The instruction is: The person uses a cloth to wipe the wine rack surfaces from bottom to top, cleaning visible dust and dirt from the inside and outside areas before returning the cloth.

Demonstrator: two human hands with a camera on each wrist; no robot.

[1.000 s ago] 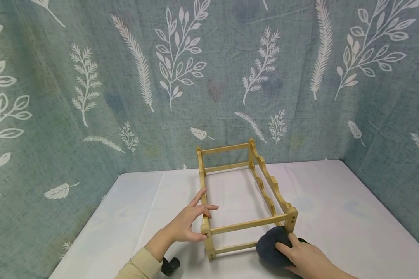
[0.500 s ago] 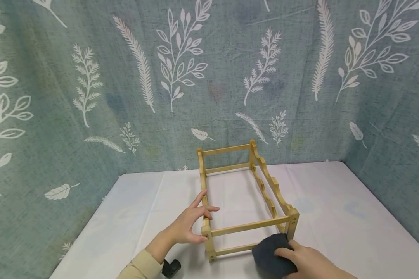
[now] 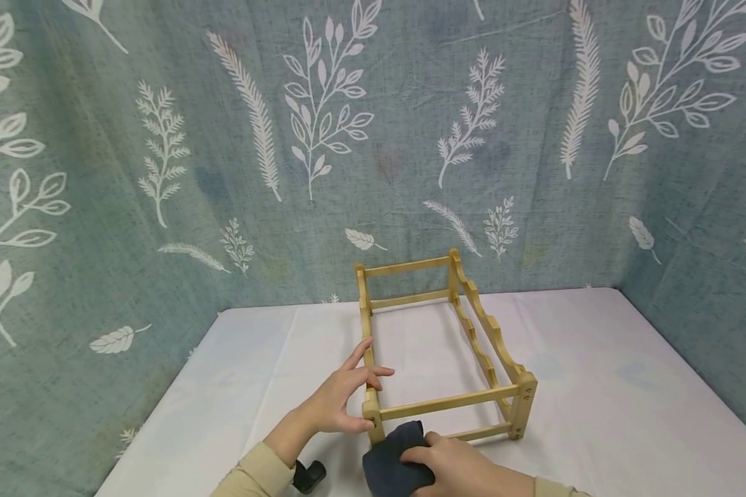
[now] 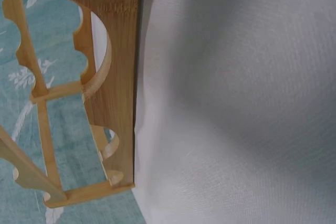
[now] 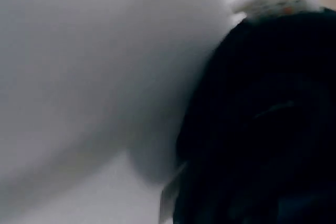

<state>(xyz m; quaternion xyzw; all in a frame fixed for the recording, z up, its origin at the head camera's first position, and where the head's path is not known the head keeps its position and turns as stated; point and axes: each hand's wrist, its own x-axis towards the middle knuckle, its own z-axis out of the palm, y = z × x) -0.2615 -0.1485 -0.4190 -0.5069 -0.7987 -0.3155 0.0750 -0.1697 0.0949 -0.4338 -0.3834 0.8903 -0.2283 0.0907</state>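
Observation:
A light wooden rack (image 3: 447, 404) with scalloped side rails stands lengthwise on the table. My left hand (image 3: 332, 404) holds its near left corner, fingers over the left side and thumb at the near post. In the left wrist view the rack's scalloped wooden side (image 4: 121, 77) shows close up, without the hand. My right hand (image 3: 456, 469) grips a bunched dark blue cloth (image 3: 394, 459) at the near end, by the foot of the left post, which the cloth partly hides. Dark cloth (image 5: 262, 129) fills the right part of the blurred right wrist view.
A white cloth (image 3: 597, 373) covers the table. Blue-green leaf-print fabric (image 3: 398, 138) hangs behind it and along both sides. A small black device (image 3: 311, 476) sits beside my left wrist.
My right hand has carried the cloth left along the rack's near end, from the right post to the left post. My left hand keeps its hold on the rack.

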